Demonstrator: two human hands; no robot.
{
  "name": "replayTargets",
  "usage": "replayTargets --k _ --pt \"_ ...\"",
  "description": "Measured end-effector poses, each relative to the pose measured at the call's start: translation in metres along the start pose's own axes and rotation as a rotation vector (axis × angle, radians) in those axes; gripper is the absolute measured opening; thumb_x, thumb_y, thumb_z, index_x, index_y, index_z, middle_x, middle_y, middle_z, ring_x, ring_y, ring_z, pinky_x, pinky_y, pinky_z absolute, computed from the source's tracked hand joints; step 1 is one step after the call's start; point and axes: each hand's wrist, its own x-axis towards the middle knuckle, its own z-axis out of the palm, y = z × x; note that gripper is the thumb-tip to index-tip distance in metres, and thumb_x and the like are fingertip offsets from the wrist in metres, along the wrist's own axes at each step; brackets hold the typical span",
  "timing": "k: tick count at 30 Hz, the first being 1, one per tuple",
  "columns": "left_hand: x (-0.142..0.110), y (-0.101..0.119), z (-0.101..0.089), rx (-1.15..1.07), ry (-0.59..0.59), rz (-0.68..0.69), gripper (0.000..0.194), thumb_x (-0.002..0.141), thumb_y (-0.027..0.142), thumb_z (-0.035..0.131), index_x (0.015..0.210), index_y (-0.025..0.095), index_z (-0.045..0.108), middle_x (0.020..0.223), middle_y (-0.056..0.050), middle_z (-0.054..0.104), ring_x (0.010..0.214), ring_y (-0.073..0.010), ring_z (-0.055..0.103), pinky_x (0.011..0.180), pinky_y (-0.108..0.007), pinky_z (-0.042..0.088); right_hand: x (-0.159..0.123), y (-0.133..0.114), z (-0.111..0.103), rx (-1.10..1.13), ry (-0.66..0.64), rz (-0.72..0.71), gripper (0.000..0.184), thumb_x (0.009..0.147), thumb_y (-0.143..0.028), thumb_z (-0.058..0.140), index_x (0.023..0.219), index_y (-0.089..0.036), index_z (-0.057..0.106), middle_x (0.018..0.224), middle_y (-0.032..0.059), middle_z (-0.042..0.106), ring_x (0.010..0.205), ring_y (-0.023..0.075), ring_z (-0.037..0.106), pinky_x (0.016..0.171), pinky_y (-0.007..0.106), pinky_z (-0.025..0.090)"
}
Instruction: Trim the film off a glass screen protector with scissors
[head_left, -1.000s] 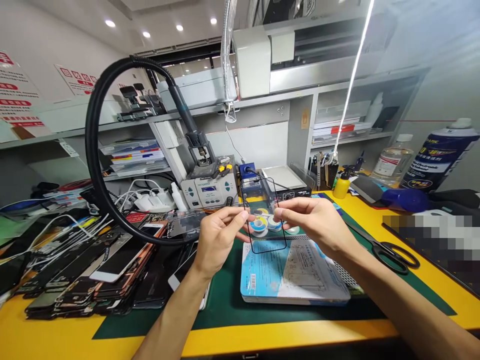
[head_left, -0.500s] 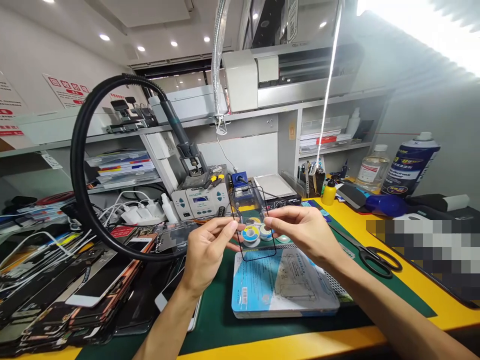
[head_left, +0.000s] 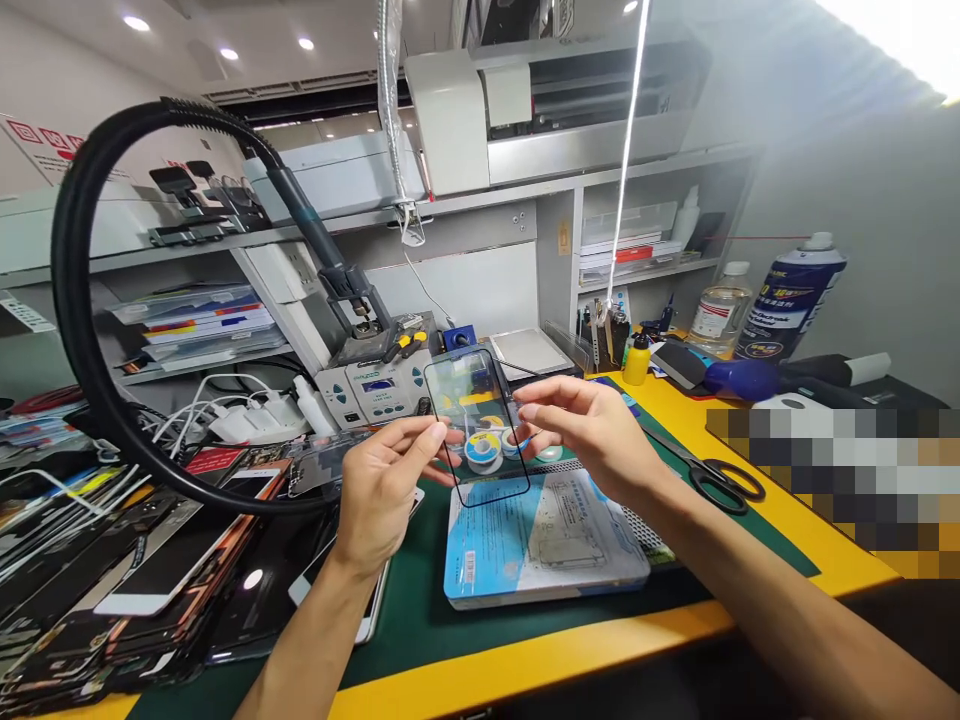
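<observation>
Up close on my feed, my left hand (head_left: 382,490) and right hand (head_left: 592,430) hold a clear phone screen glass (head_left: 472,385) with a black border up by its long edges, fingers (head_left: 420,435) closed on it. Below sits a blue printed box (head_left: 547,540) on the worktop (head_left: 787,535). Solder spools (head_left: 484,452) show through the glass, partly hidden. Farther right, a pixelated patch (head_left: 832,480) blocks whatever's there.

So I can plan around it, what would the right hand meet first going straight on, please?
The right hand would first meet the black-bordered glass screen panel, whose edge its fingertips seem to touch.
</observation>
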Motion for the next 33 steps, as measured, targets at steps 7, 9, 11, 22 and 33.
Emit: replayTargets --k 7,9,11,22,33 --pt "-0.0003 -0.0013 0.0004 -0.024 0.009 -0.008 0.022 0.078 0.031 0.081 0.092 0.015 0.076 0.08 -0.005 0.078 0.064 -0.0177 0.07 0.052 -0.026 0.059 0.003 0.002 -0.002 0.053 -0.019 0.064 0.026 0.067 -0.025 0.087 0.086 -0.011 0.077 0.072 0.0053 0.072 0.061 0.0161 0.068 0.057 0.03 0.061" --pt "-0.0005 -0.0012 0.001 -0.03 0.013 -0.007 0.023 0.078 0.031 0.082 0.091 0.014 0.076 0.08 -0.005 0.077 0.063 -0.0178 0.07 0.051 -0.026 0.059 0.0032 0.002 -0.0023 0.061 -0.022 0.069 0.025 0.066 -0.025 0.087 0.085 -0.011 0.077 0.072 0.0052 0.072 0.062 0.0161 0.068 0.058 0.03 0.061" --pt "-0.0006 -0.0006 0.0019 -0.033 0.023 -0.005 0.024 0.077 0.031 0.082 0.091 0.014 0.076 0.079 -0.005 0.077 0.062 -0.0177 0.07 0.05 -0.026 0.059 0.0035 0.0023 -0.003 0.07 -0.029 0.075 0.025 0.066 -0.025 0.087 0.085 -0.011 0.078 0.072 0.0058 0.073 0.062 0.0167 0.069 0.058 0.03 0.06" --pt "0.0006 0.0033 0.003 -0.08 0.02 -0.057 0.023 0.073 0.027 0.082 0.087 0.011 0.076 0.078 -0.007 0.077 0.056 -0.0139 0.066 0.047 -0.023 0.056 0.0063 0.0011 -0.0063 0.135 -0.1 0.191 0.015 0.07 -0.016 0.079 0.083 -0.011 0.079 0.074 0.0073 0.074 0.064 0.0178 0.07 0.061 0.03 0.061" --pt "0.0008 0.005 0.0038 -0.073 0.018 -0.063 0.018 0.075 0.025 0.08 0.084 0.011 0.076 0.079 -0.008 0.077 0.058 -0.0153 0.065 0.043 -0.023 0.053 0.0073 0.002 -0.0082 0.147 -0.11 0.218 0.012 0.073 -0.011 0.072 0.084 -0.009 0.077 0.076 0.0075 0.073 0.065 0.018 0.07 0.064 0.031 0.063"
